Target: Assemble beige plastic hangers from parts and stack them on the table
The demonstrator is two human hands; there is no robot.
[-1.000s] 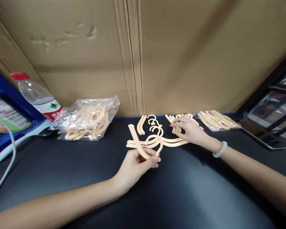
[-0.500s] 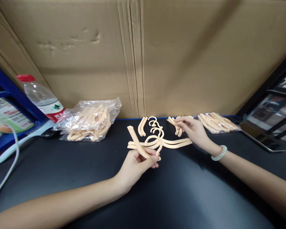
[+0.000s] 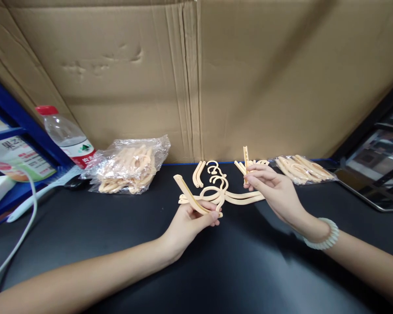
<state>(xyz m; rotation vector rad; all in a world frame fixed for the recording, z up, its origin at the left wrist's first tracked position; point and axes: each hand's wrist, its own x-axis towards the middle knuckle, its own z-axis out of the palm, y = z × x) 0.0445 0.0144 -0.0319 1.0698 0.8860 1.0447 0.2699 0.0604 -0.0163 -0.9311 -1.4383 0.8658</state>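
Note:
My left hand (image 3: 193,222) is closed on a beige plastic hanger arm (image 3: 187,195) that slants up to the left. A hanger hook curves up from the same grip, and fingers cover where the two meet. Pinched upright in my right hand (image 3: 275,187) is another hanger arm (image 3: 246,158), its grooved side showing. Beyond my left hand lie loose hanger hooks (image 3: 212,164), a pair of curved hanger arms (image 3: 198,174) and hangers with spread arms (image 3: 244,198). More hanger arms lie behind my right fingers, partly hidden.
Clear plastic bags of hanger parts (image 3: 126,168) sit at the left, by a red-capped bottle (image 3: 65,135). Another bag of parts (image 3: 303,169) lies right, beside a dark flat device (image 3: 363,187). Cardboard (image 3: 118,87) stands behind; a white cable (image 3: 24,235) runs at far left.
My right hand has lifted a hanger arm from the back right pile and drawn it nearer, now upright. My left hand keeps its hold almost in place. The view has shifted slightly.

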